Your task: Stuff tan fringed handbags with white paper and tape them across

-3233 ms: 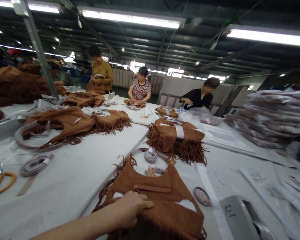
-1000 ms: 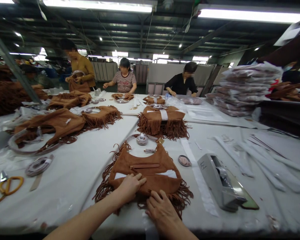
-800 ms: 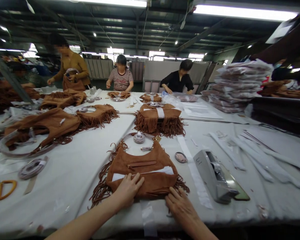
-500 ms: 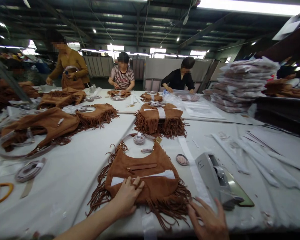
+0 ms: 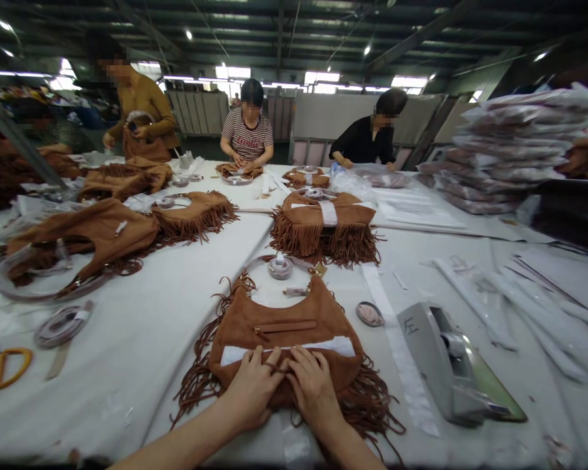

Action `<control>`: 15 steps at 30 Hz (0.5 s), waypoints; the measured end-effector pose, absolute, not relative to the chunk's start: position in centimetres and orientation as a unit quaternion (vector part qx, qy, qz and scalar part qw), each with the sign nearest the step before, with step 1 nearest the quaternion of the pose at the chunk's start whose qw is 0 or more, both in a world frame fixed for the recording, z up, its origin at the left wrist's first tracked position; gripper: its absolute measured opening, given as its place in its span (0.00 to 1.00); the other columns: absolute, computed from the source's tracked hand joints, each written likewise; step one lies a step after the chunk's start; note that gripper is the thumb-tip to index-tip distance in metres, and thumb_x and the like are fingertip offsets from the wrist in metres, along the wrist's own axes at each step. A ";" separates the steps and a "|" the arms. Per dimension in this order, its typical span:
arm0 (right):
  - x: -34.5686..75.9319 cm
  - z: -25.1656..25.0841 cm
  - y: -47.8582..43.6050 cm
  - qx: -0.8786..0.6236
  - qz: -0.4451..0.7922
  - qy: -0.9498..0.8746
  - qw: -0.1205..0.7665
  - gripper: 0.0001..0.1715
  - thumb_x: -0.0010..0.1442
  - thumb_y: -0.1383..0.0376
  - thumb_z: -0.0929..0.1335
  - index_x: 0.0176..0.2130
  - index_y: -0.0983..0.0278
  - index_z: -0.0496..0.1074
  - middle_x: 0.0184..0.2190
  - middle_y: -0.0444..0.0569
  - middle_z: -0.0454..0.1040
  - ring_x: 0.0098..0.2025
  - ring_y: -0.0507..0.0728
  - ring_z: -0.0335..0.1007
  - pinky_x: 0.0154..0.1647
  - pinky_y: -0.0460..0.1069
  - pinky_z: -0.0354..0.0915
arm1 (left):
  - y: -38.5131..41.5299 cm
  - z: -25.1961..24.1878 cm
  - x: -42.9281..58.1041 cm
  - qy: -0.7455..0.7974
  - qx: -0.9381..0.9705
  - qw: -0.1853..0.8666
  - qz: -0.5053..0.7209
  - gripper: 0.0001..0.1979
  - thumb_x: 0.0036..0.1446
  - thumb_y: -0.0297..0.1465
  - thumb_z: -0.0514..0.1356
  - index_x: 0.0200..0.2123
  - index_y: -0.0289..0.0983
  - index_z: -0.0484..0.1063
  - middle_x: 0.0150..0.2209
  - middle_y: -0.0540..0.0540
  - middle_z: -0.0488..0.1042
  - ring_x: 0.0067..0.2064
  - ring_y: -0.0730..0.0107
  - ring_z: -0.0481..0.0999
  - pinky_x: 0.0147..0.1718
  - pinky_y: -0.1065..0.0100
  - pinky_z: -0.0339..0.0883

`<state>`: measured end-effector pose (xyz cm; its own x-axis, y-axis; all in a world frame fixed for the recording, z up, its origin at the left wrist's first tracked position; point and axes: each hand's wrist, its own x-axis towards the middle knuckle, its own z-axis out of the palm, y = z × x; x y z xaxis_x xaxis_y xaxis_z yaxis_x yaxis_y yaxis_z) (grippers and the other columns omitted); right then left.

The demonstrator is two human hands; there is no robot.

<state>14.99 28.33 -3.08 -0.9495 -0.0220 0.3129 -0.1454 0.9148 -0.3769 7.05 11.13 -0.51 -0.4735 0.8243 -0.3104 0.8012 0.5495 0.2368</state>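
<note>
A brown suede bag [image 5: 289, 313] with long fringes lies flat near the table's front edge, a white strip [image 5: 340, 345] across its lower half. My left hand [image 5: 259, 385] rests on the bag just below the strip, its fingers curled on some brown fringe. Beside it, nearly touching, my right hand [image 5: 313, 385] has its fingers bent at the same fringe strands. Above the bag's opening sits a coiled, wrapped strap [image 5: 279, 266]. A grey tape dispenser [image 5: 443, 365] stands to the right, with a small round dish [image 5: 370, 313] nearer the bag.
Behind the bag lies a banded fringed bag [image 5: 323, 225]. More brown bags [image 5: 112, 228], a strap coil [image 5: 63, 326] and orange-handled scissors [image 5: 4, 369] are at the left. Wrapped packages [image 5: 514, 153] are stacked back right. Several people work across the table [image 5: 200, 261].
My right hand has moved left and up from the fringe at the bag's right corner to beside my left hand. The camera view has shifted slightly.
</note>
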 end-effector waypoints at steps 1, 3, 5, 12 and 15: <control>15.4 -3.2 28.6 0.068 0.224 -0.960 0.155 0.14 0.62 0.72 0.59 0.42 0.63 0.71 0.48 0.52 0.75 0.57 0.60 0.65 0.55 0.61 0.61 | 11.0 -0.8 7.1 0.857 0.474 0.198 0.032 0.46 0.45 0.37 0.61 0.66 0.43 0.44 0.68 0.40 0.44 0.62 0.32 0.49 0.57 0.39 0.50; 16.5 -2.8 29.2 0.108 0.265 -0.948 0.138 0.15 0.63 0.72 0.57 0.39 0.62 0.70 0.40 0.47 0.77 0.54 0.56 0.68 0.56 0.58 0.60 | 10.8 -1.3 7.2 0.859 0.473 0.193 0.037 0.48 0.45 0.37 0.61 0.66 0.45 0.41 0.69 0.41 0.43 0.62 0.31 0.49 0.57 0.38 0.49; 18.1 -1.7 30.3 0.133 0.285 -0.943 0.110 0.14 0.63 0.72 0.57 0.37 0.62 0.69 0.35 0.44 0.77 0.49 0.53 0.70 0.56 0.56 0.59 | 10.7 -1.6 7.3 0.861 0.473 0.183 0.042 0.48 0.45 0.37 0.62 0.66 0.45 0.40 0.69 0.42 0.43 0.62 0.31 0.49 0.57 0.39 0.48; 23.8 0.7 37.9 0.110 0.115 -0.978 0.133 0.15 0.62 0.67 0.63 0.24 0.62 0.66 0.21 0.40 0.69 0.28 0.51 0.67 0.44 0.54 0.60 | 10.7 -1.7 7.7 0.865 0.470 0.169 0.042 0.47 0.45 0.37 0.61 0.66 0.45 0.41 0.68 0.41 0.44 0.61 0.32 0.51 0.57 0.39 0.48; 23.7 1.2 37.0 0.008 0.031 -0.964 0.264 0.06 0.61 0.66 0.64 0.33 0.63 0.70 0.28 0.45 0.75 0.33 0.55 0.72 0.46 0.56 0.59 | 10.7 -1.7 7.7 0.866 0.470 0.167 0.041 0.47 0.44 0.36 0.61 0.66 0.45 0.42 0.68 0.41 0.45 0.61 0.33 0.51 0.57 0.39 0.49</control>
